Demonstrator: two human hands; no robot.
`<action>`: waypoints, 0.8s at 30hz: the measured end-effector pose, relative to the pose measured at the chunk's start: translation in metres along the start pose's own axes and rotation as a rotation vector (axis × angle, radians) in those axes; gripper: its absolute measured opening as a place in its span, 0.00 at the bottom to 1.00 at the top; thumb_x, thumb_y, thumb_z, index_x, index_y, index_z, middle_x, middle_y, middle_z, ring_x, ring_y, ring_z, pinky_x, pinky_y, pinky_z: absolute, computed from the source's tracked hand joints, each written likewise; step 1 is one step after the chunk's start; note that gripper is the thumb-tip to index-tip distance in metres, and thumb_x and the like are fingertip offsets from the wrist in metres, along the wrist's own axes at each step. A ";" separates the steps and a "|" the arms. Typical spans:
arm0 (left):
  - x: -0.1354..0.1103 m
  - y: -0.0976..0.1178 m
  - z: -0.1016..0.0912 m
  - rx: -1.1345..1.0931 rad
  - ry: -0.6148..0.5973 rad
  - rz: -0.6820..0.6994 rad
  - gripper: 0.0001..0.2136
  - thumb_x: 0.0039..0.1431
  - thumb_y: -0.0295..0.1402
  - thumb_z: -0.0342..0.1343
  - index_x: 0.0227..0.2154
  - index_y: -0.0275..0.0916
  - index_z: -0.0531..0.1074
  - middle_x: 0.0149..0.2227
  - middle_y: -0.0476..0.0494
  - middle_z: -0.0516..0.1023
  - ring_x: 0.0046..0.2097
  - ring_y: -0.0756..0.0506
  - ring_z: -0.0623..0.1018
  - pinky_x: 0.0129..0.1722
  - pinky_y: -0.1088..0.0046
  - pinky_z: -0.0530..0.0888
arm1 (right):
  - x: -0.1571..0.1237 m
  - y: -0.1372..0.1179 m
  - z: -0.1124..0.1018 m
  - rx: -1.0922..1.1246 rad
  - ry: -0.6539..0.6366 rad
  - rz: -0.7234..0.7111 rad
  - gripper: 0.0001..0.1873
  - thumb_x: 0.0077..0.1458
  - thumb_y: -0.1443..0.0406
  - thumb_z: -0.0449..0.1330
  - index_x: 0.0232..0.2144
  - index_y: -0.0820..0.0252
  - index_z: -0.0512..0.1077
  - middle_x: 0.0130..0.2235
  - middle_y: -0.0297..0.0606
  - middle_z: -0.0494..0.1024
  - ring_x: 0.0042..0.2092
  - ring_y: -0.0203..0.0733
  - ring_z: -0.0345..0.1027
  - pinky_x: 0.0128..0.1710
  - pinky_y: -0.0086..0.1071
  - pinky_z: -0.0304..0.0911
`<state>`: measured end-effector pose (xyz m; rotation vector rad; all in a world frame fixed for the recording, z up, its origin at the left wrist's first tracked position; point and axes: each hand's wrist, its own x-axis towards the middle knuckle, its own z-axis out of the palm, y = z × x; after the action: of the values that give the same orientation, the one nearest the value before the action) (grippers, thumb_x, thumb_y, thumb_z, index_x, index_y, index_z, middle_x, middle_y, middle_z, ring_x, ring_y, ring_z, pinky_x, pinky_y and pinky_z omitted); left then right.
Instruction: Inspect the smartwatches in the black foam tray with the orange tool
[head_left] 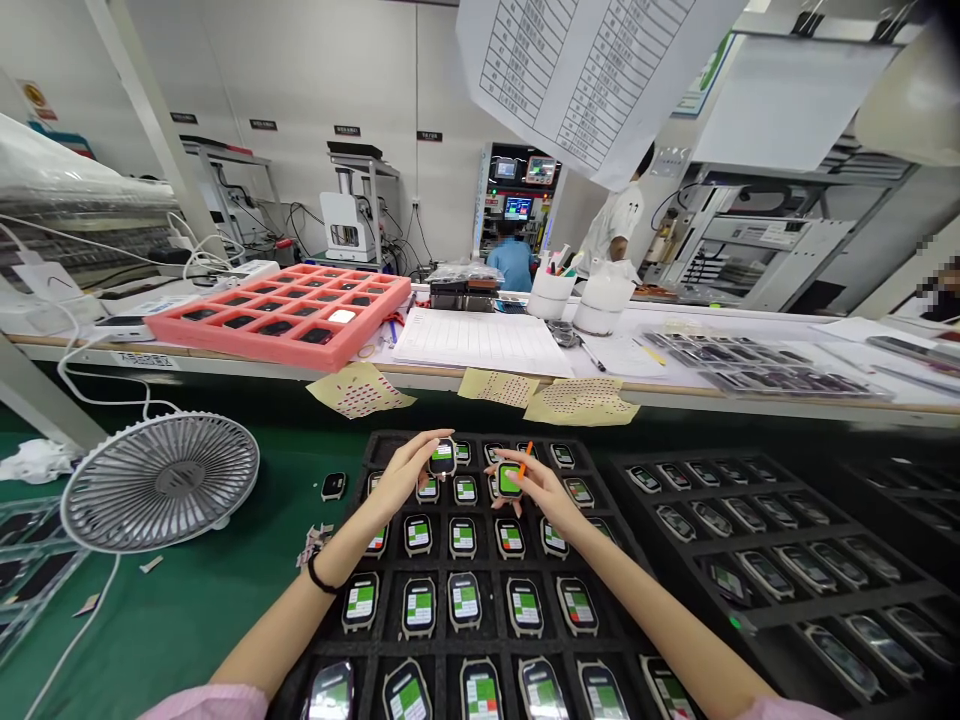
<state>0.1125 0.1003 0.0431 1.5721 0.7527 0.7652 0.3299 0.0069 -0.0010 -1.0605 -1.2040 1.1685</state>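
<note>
Smartwatch (442,458) and second smartwatch (510,480), held above the far rows of a black foam tray (390,438)

Left hand (409,475): fingers narrow around the first watch. Right hand (534,490): fingers pinching the second, plus an orange pick (525,458).

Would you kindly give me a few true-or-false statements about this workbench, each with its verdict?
1. The left hand holds a watch body with a green screen. True.
2. The right hand is empty. False: it holds a second watch body and an orange stick.
3. A black wristband circles the left wrist. True.
4. A desk fan stands left of the black foam tray. True.
5. The coral tray sits on the green mat. False: it sits on the far bench.
</note>
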 end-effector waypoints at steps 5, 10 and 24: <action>0.000 -0.001 0.000 0.036 -0.024 0.009 0.23 0.57 0.46 0.49 0.51 0.38 0.70 0.31 0.47 0.71 0.21 0.54 0.61 0.19 0.78 0.60 | 0.000 0.000 -0.001 -0.004 0.003 0.005 0.22 0.55 0.56 0.58 0.50 0.55 0.65 0.45 0.43 0.77 0.30 0.42 0.76 0.18 0.28 0.60; -0.002 0.001 0.002 0.063 -0.032 0.047 0.22 0.55 0.44 0.53 0.50 0.38 0.69 0.30 0.49 0.70 0.21 0.55 0.61 0.20 0.79 0.60 | 0.000 0.001 -0.002 -0.002 -0.002 0.000 0.22 0.55 0.57 0.58 0.51 0.55 0.65 0.45 0.43 0.76 0.29 0.42 0.76 0.18 0.28 0.61; 0.001 -0.007 0.000 0.061 -0.081 0.050 0.26 0.56 0.40 0.52 0.57 0.39 0.62 0.31 0.48 0.70 0.24 0.53 0.65 0.25 0.76 0.65 | 0.000 0.001 -0.003 -0.002 0.012 0.003 0.21 0.55 0.57 0.58 0.50 0.54 0.66 0.45 0.43 0.76 0.28 0.40 0.75 0.18 0.27 0.60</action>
<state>0.1125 0.1018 0.0361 1.6720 0.6853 0.7162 0.3329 0.0067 -0.0025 -1.0694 -1.1948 1.1626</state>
